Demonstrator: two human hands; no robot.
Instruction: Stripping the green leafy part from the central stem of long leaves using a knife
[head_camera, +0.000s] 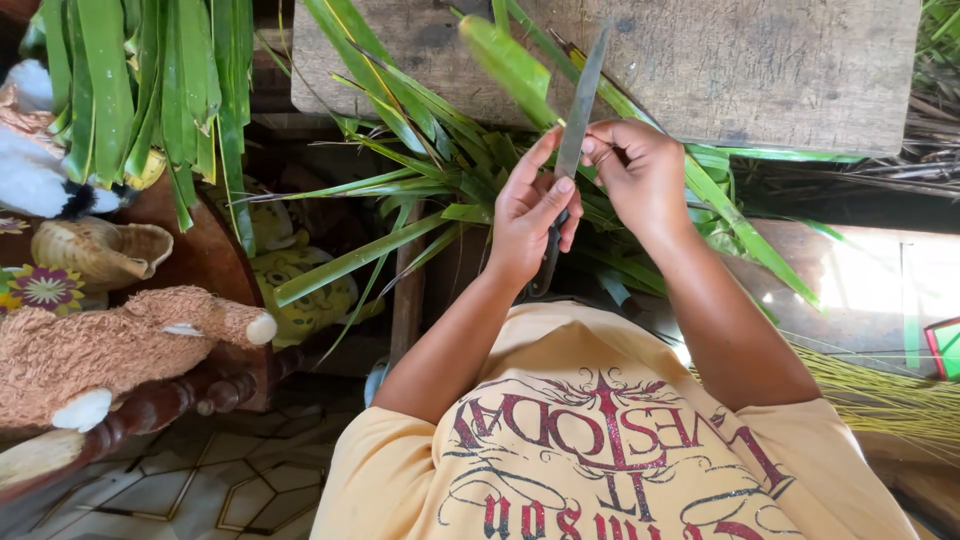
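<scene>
Knife (580, 100) is up in the middle, blade pointing away over the wooden board (780, 70). Going left to right: plush toys (110, 350) on a chair, green leaves (420, 170), left hand (530, 215) wrapped round the handle, right hand (640, 175) pinching a leaf strip (740, 225) against the blade.

Knife blade (581, 100): dull grey metal, matt, faintly streaked. Long leaves (420, 150): green plant fibre, smooth, slightly glossy. Wooden board (760, 70) at 12 o'clock: weathered grey wood, rough, scratched. Chair arm (190, 395) at 8 o'clock: dark turned wood, polished, glossy. Plush toy (110, 345) at 9 o'clock: tan shaggy fabric, matt. Shirt (600, 440) at 6 o'clock: soft yellow cloth, matt. Floor tiles (200, 490) at 7 o'clock: smooth, patterned, semi-gloss. Stripped fibres (880, 395) at 4 o'clock: thin, yellow-green, dry-looking.
</scene>
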